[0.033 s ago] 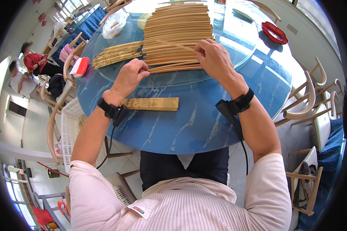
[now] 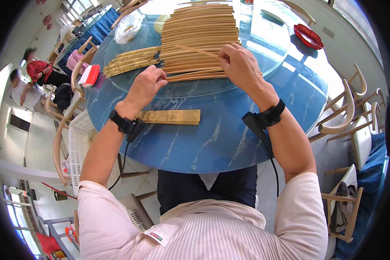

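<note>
A large stack of thin wooden sticks (image 2: 199, 30) lies side by side across the glass turntable. My right hand (image 2: 242, 65) is closed at the stack's near right corner, pinching one thin stick (image 2: 195, 50) that slants leftward over the others. My left hand (image 2: 146, 86) is closed, its fingertips at the left ends of the nearest sticks (image 2: 193, 77); whatever is between them is hidden. Nearer me, a flat bundle of printed golden strips (image 2: 173, 116) rests on the blue table, its left end behind my left wrist. More golden patterned strips (image 2: 132, 60) lie left of the stack.
The round blue table (image 2: 212, 149) carries the clear turntable (image 2: 268, 65). A plastic bag (image 2: 129, 28) and a red-and-white packet (image 2: 90, 75) are at the left, a red dish (image 2: 308, 36) far right. A white basket (image 2: 76, 147) and chairs (image 2: 340, 115) stand around.
</note>
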A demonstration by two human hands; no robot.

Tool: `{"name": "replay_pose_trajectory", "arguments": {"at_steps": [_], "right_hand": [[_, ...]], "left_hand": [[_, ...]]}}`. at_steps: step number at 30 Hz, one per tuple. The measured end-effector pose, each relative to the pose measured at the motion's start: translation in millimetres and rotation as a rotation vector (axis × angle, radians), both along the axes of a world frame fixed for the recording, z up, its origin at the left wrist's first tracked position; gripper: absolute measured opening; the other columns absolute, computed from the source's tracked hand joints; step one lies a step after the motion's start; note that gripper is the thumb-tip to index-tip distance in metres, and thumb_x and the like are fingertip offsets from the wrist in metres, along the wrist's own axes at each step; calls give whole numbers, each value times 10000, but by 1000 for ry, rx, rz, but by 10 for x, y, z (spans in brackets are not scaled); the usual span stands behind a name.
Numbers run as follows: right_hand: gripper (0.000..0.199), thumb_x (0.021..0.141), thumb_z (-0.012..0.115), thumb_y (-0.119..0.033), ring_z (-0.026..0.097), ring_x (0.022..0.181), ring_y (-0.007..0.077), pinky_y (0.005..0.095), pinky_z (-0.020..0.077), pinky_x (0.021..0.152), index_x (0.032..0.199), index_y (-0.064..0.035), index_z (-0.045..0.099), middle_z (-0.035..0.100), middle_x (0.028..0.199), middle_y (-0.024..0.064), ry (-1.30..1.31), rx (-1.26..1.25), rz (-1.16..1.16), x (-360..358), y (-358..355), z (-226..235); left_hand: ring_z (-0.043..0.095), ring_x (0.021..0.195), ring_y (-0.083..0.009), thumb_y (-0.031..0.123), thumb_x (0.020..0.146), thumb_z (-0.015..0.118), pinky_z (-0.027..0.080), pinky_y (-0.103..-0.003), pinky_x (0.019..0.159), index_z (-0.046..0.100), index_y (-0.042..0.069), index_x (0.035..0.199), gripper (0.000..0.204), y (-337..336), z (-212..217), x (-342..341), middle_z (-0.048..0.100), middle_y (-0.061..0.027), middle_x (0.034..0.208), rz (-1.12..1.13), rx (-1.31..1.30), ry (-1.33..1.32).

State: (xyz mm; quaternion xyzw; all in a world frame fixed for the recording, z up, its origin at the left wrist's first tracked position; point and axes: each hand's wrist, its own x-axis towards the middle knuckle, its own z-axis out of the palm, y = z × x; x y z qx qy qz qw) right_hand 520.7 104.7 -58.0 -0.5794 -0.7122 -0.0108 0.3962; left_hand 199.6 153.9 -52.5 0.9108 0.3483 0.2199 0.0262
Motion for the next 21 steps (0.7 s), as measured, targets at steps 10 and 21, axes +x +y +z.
{"name": "replay_pose_trajectory", "arguments": {"at_steps": [10, 21], "right_hand": [[104, 938, 653, -90, 684, 979, 394, 485, 550, 870, 973, -28, 728, 719, 995, 153, 45, 36, 19, 9, 13, -10], [104, 969, 680, -148, 697, 977, 353, 468, 560, 851, 1001, -84, 756, 720, 1009, 113, 23, 84, 37, -13, -9, -10]], "left_hand": [[700, 865, -322, 101, 938, 744, 607, -422, 716, 627, 76, 1029, 150, 17, -47, 15, 578, -82, 1034, 16, 312, 77], [655, 843, -382, 47, 965, 718, 535, -424, 727, 624, 21, 1059, 135, -41, 179, -61, 652, -160, 934, -54, 160, -135]]}}
